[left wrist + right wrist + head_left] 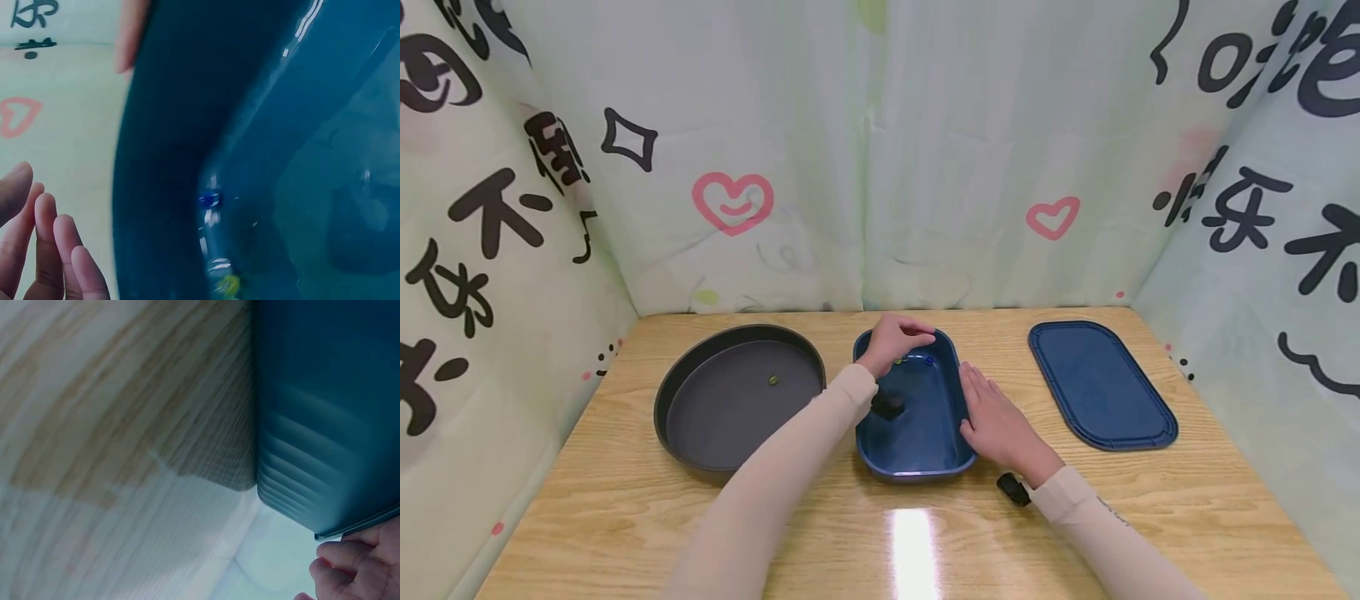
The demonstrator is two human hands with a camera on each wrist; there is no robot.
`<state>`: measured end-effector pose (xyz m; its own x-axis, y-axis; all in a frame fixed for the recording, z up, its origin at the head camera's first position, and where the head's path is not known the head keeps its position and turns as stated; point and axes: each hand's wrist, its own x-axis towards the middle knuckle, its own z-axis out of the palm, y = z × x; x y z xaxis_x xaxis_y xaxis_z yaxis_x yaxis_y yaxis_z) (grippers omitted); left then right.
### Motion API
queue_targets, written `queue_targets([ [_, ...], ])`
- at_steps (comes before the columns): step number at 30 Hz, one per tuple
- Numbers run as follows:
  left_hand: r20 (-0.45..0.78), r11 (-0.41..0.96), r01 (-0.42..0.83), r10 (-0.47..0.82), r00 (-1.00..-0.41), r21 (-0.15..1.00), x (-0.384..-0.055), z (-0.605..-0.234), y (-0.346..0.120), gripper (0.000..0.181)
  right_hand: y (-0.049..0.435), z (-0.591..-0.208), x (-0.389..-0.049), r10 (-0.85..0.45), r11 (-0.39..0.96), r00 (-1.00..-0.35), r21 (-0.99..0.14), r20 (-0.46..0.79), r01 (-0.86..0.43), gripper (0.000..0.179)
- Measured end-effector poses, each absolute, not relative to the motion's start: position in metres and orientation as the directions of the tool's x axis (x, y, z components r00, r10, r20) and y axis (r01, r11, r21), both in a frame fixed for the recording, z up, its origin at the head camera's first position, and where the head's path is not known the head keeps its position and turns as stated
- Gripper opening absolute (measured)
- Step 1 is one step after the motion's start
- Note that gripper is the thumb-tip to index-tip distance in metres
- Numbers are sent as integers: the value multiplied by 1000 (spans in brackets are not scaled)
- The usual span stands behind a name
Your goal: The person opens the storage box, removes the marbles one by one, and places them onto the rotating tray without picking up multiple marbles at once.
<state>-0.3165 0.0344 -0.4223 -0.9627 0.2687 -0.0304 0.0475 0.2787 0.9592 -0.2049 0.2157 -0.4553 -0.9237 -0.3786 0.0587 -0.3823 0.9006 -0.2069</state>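
Observation:
A deep blue rectangular container [921, 446] stands in the middle of the table. My left hand [898, 340] hovers over its far end, fingers fairly straight and thumb close to them; the left wrist view shows nothing between the fingertips. Below that hand, a small blue marble-like ball [210, 199] and a small yellow-green one [229, 286] lie along the container's far inner edge. My right hand [998, 421] rests against the container's right side with extended fingers, and its fingertips [334, 553] touch the rim in the right wrist view.
Left of the container sits a round dark grey pan [722, 417] with one small green ball [773, 380] in it. A flat blue lid [1105, 385] lies at the right. Printed curtains [865, 242] enclose the wooden table [617, 492] at the back and sides.

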Motion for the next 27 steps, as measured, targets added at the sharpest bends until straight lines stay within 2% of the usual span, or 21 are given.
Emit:
queue_targets([
  [12, 16, 344, 87, 204, -979, 935, -328, -455, 50, 22, 215, -456, -207, -388, 896, -919, -206, 66, -393, 72],
  [27, 42, 543, 171, 242, -969, 822, -336, -470, 59, 22, 217, -458, -207, -384, 899, -921, -200, 66, -390, 72],
])
